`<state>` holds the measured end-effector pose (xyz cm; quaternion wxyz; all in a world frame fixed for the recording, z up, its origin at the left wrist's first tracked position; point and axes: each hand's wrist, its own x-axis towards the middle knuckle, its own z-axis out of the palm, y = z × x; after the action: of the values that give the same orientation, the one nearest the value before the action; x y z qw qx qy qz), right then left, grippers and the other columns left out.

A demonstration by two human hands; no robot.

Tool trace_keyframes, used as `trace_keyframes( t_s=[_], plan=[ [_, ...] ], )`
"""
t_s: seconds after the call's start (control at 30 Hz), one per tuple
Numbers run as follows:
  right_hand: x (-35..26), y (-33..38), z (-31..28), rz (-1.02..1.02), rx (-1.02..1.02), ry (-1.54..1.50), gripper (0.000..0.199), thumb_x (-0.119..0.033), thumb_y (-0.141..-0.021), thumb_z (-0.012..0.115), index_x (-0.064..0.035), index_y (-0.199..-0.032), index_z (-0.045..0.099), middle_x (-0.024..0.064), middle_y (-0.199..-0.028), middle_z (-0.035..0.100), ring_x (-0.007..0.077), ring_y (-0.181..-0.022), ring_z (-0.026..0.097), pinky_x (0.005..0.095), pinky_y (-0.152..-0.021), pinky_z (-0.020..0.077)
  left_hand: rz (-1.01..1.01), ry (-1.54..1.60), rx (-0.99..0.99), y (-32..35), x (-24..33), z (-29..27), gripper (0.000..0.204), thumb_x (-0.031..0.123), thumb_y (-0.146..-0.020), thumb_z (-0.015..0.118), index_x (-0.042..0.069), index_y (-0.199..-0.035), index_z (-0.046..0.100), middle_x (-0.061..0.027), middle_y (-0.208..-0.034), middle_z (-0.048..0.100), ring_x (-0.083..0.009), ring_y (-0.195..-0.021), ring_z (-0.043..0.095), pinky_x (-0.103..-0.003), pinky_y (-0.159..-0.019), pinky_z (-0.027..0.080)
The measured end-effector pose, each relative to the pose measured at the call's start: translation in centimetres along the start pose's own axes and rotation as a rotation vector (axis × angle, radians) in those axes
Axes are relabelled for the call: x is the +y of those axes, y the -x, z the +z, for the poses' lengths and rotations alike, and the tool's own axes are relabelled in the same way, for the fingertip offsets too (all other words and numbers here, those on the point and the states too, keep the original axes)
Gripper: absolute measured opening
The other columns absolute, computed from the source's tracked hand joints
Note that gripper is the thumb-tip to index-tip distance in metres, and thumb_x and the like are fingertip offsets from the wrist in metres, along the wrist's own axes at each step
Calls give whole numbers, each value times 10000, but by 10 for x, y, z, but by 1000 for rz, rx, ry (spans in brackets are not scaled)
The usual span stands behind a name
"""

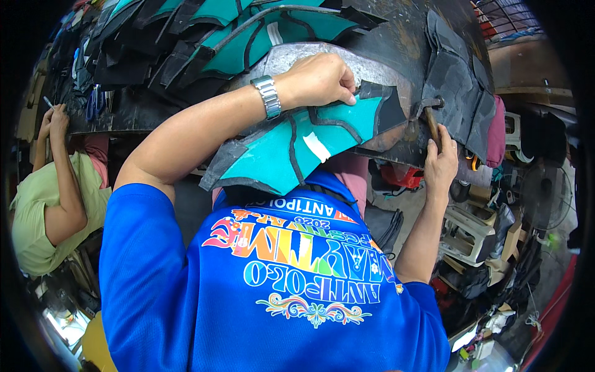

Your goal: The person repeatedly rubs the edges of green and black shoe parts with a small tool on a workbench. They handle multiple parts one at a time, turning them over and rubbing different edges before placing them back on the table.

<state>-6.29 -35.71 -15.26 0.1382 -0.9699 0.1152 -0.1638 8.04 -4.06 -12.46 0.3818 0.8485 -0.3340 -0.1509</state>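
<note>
A flat teal piece with black edging, black curved strips and a white patch lies across the table's near edge, partly over a grey worn slab. The fingers of my left hand are closed at its far edge, thumb and fingertips pinching it there. A silver watch is on that wrist. Off to the right, my right hand is wrapped round the wooden handle of a hammer. Its dark metal head is over the table, just right of the teal piece's black end.
More teal and black pieces are heaped at the far left of the dark table. Black cut pieces are stacked at the right. A co-worker in light green sits at the left, holding a thin stick-like thing. A fan stands far right.
</note>
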Motion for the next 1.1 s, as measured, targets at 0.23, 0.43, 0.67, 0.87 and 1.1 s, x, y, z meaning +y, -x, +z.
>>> trace_keyframes(
  t_s=[0.23,0.43,0.67,0.87,1.1],
  plan=[
    [-33,8,-18,396,-80,-754,433,-94,-1001,585,-69,-1431,545,84,-1144,673,178,-1051,621,319,-905,473,-51,-62,145,-12,-11,-11,214,236,-754,824,99,-914,788,-140,-835,748,-292,-807,724,-392,-765,552],
    [-97,-4,-8,-53,-177,-700,411,-109,-996,605,16,-1384,556,169,-1314,652,197,-1213,608,304,-1033,439,-82,-99,161,-13,-12,-8,229,234,-758,827,81,-923,788,-135,-838,754,-267,-792,730,-366,-766,558],
    [-113,-21,9,-100,-265,-444,427,-212,-982,632,-52,-1375,578,262,-1157,683,394,-1075,677,408,-897,524,93,-81,236,-5,-20,-4,177,182,-775,773,75,-915,775,-156,-869,738,-326,-843,713,-416,-781,553],
    [-116,-15,10,-117,-228,-402,428,-205,-976,642,-41,-1367,580,249,-1182,680,378,-1101,673,400,-911,526,301,-167,155,0,-25,-9,198,83,-823,713,27,-1009,748,-154,-952,692,-336,-908,680,-406,-811,536],
    [-124,-22,-1,-146,-156,-598,391,-130,-967,662,-11,-1335,605,212,-1199,698,256,-1097,699,337,-915,523,343,-326,135,3,-17,-6,184,50,-848,689,-12,-1014,737,-148,-968,675,-332,-924,676,-413,-848,532]
  ],
)
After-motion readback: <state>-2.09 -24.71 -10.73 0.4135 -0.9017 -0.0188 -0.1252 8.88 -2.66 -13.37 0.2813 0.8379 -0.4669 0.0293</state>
